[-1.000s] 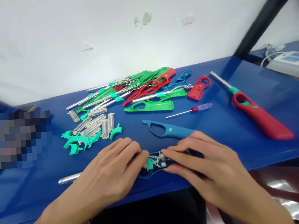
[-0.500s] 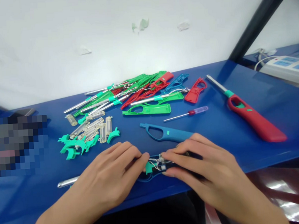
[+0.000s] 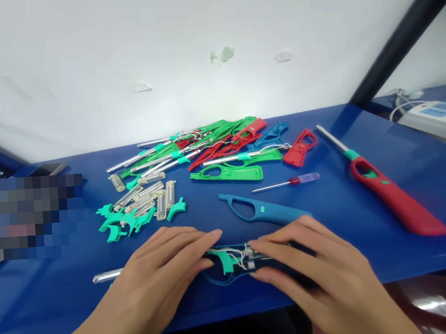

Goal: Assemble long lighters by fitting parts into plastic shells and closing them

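Observation:
A blue lighter shell half (image 3: 223, 282) lies open-side up near the table's front edge, with white wires, a green trigger (image 3: 226, 261) and a clear fuel tank part inside. Its metal tube (image 3: 106, 276) sticks out to the left, past my left hand (image 3: 168, 266). That hand wraps over the shell's front, its thumb and forefinger on either side. My right hand (image 3: 312, 260) grips the handle end between thumb and fingers, covering most of it. Just beyond my hands rests the matching blue shell half (image 3: 274, 211), outer face up.
Several clear fuel tanks (image 3: 161, 205) and green triggers (image 3: 113, 233) are scattered at left. Behind them lies a pile of lighter shells and metal tubes (image 3: 154, 161). A screwdriver (image 3: 299, 179) and an assembled red lighter (image 3: 394, 197) are at right. A power strip (image 3: 431, 119) sits far right.
My left thumb and forefinger have moved away from the trigger area, leaving the trigger and wires more exposed. My right hand keeps its hold. The whole view has shifted slightly.

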Demonstrator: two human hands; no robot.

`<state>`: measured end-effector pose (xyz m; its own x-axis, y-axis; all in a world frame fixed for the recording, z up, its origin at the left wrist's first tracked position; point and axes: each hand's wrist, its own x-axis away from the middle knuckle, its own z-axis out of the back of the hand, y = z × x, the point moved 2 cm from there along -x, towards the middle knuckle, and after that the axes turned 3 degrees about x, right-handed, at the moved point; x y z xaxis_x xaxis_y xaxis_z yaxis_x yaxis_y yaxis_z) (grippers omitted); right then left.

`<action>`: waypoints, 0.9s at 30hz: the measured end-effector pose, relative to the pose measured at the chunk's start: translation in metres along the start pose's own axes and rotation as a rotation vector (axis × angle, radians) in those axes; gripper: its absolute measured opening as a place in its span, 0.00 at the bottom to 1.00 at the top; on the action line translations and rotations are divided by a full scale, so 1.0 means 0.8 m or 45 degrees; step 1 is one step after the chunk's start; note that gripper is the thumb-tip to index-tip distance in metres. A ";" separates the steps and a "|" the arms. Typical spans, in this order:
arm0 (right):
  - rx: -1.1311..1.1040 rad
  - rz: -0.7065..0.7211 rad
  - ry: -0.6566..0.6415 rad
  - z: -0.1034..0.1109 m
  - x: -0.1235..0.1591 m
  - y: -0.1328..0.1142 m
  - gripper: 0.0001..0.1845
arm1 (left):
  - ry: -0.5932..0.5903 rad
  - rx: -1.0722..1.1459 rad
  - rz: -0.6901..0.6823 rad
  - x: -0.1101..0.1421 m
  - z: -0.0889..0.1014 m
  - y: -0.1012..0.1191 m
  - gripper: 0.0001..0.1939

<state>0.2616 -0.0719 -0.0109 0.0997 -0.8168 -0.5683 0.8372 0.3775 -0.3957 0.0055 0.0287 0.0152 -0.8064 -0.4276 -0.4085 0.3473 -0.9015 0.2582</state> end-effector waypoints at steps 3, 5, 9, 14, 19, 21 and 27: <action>0.056 0.052 0.017 0.006 -0.006 -0.001 0.11 | 0.088 -0.024 0.105 0.008 0.005 0.000 0.14; 0.109 0.064 0.026 0.009 -0.008 -0.001 0.12 | 0.086 0.006 0.133 0.014 0.006 -0.002 0.12; 0.219 0.076 0.034 0.013 -0.006 -0.001 0.15 | 0.100 0.065 0.158 0.019 0.004 -0.004 0.12; 0.228 0.134 0.073 0.012 -0.009 -0.011 0.12 | 0.116 0.034 0.206 0.012 -0.001 -0.002 0.13; 0.259 0.270 0.003 0.001 -0.024 -0.025 0.12 | 0.109 0.035 0.223 0.016 -0.005 -0.004 0.17; 0.238 0.255 -0.010 -0.004 -0.027 -0.026 0.12 | 0.096 0.040 0.232 0.022 -0.005 -0.006 0.17; 0.225 0.224 -0.029 -0.009 -0.019 -0.022 0.13 | 0.087 0.032 0.196 0.037 0.005 -0.005 0.16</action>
<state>0.2414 -0.0630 -0.0001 0.2627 -0.7556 -0.6000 0.8866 0.4344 -0.1590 -0.0213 0.0199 0.0057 -0.7100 -0.5649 -0.4205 0.4516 -0.8234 0.3436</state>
